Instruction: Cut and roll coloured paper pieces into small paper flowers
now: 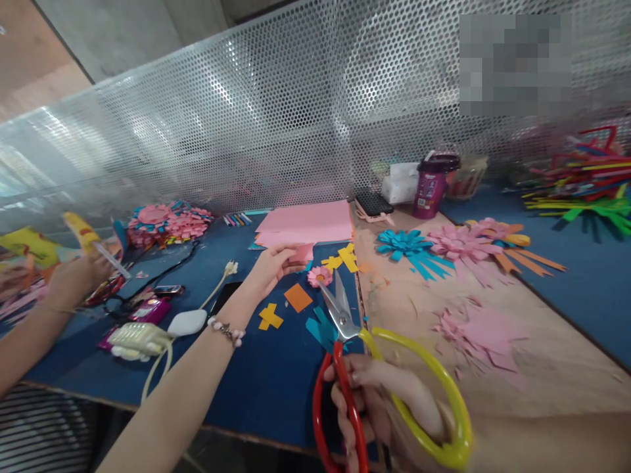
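My left hand (271, 268) reaches forward over the blue table, fingers closed on a small pink paper piece (302, 253) just in front of a stack of pink paper (308, 222). In my right hand (374, 394) is a pair of scissors (340, 318) with one red and one yellow handle, its blades parted and pointing forward. Near the blade tips lies a small pink paper flower (319, 276). Around it are an orange paper square (298, 298), yellow paper strips (271, 317) and teal paper strips (323, 328).
At left, another person's hand (81, 279) is near a yellow-handled cutter. A power strip (138, 340) and white charger lie nearby. Blue and pink paper flowers (463, 243), pink scraps (483, 335), a purple cup (428, 190) and coloured pipe cleaners (586, 177) are to the right.
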Motion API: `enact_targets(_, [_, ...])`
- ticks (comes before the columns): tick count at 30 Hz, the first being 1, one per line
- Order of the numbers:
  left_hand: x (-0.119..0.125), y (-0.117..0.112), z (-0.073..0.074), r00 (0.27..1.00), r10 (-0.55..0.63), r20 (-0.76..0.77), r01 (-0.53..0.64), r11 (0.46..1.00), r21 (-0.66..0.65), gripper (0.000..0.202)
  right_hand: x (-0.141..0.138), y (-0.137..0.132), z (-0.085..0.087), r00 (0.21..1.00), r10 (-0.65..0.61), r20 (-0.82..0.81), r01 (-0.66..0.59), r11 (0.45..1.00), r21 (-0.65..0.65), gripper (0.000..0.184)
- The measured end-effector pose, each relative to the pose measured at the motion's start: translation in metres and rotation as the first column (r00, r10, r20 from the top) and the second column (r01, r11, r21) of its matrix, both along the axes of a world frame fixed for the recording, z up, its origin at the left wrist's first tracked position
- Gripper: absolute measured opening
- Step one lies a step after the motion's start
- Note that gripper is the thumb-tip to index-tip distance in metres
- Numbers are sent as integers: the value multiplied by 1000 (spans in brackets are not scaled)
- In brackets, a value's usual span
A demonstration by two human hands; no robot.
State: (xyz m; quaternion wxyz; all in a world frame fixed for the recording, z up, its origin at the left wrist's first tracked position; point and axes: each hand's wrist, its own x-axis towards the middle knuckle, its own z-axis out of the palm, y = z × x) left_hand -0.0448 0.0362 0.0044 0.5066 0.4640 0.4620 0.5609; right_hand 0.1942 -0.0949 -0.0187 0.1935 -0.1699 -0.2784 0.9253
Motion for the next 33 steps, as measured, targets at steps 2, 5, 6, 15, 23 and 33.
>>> enact_targets(2, [1,0,1,999,21,36,-21,1000,-16,20,-2,0,-2,1000,-19,-25,18,999,-40,28])
enact_targets(5, [1,0,1,995,83,62,-82,996,-25,24,-5,-1,-2,999,-34,-18,33,998,-51,27])
enact_targets(6, [1,0,1,993,101,57,-100,995,-23,25,-6,-1,-1,999,-40,-11,40,998,-47,27])
enact_targets(15, [3,-3,-1,997,66,-35,-67,997,-40,24,-5,-1,5,999,-44,24,45,996,-72,29])
enact_targets(23, [3,-4,-2,984,48,-173,-48,999,3,29,-5,-2,10,999,-39,25,40,998,-40,30])
enact_targets(33, [17,-12,3,953,-47,-300,42,999,-22,23,-3,-1,-3,999,-18,38,17,1000,21,40])
